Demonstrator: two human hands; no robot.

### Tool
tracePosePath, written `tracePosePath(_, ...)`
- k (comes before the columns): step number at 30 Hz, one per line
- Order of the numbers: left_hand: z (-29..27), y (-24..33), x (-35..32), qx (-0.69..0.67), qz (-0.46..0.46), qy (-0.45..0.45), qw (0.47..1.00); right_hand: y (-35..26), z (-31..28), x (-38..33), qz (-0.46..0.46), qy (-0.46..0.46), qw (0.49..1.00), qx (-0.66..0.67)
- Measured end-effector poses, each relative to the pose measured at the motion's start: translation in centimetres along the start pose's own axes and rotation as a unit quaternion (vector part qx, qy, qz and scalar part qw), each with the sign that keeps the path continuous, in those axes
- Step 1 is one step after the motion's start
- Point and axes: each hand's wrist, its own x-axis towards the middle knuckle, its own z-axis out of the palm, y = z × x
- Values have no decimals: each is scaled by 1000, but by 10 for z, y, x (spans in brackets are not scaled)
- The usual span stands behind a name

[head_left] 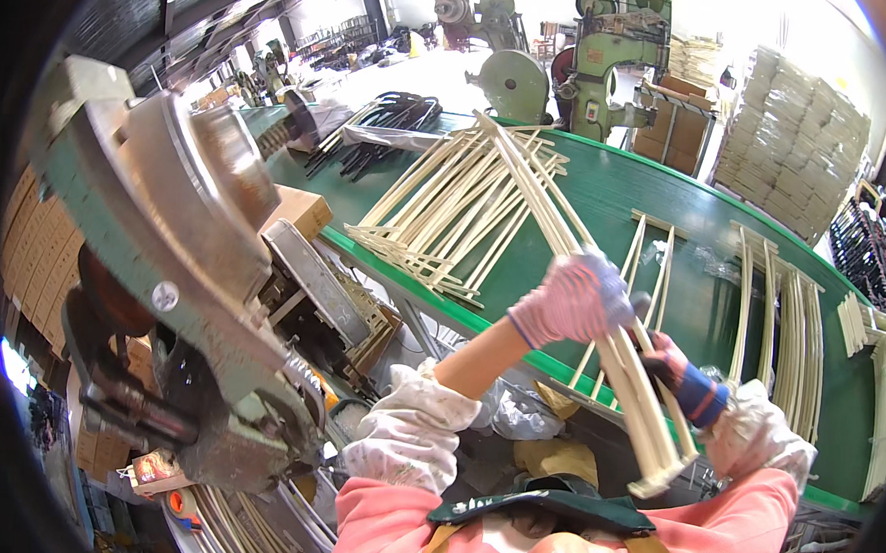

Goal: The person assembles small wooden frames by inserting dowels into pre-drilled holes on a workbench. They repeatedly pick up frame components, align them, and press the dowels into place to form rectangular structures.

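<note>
Slanting between striped-pink-gloved left hand [574, 299] and blue-and-red-gloved right hand [690, 382], long, narrow cream frames [633, 405] are clamped by both.

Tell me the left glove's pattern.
The left glove has pinkish and white stripes; it shows best in the head view.

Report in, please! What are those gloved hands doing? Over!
Left hand gripping cream slat frames. Right hand alongside, grip unclear. Slat pile ahead on green table.
</note>
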Motion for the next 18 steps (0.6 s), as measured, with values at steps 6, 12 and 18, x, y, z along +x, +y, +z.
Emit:
tracePosePath(6, 10, -38, -155, 206, -536, 77, 815, -7, 17, 267, -94, 157, 970, -158)
tracePosePath(12, -1, 53, -263, 130, -749, -210, 615, 46, 30, 525, -98, 387, 831, -387)
tracePosePath(18, -17, 57, -297, 183, -723, -211, 631, 124, 30, 659, -64, 515, 321, -792)
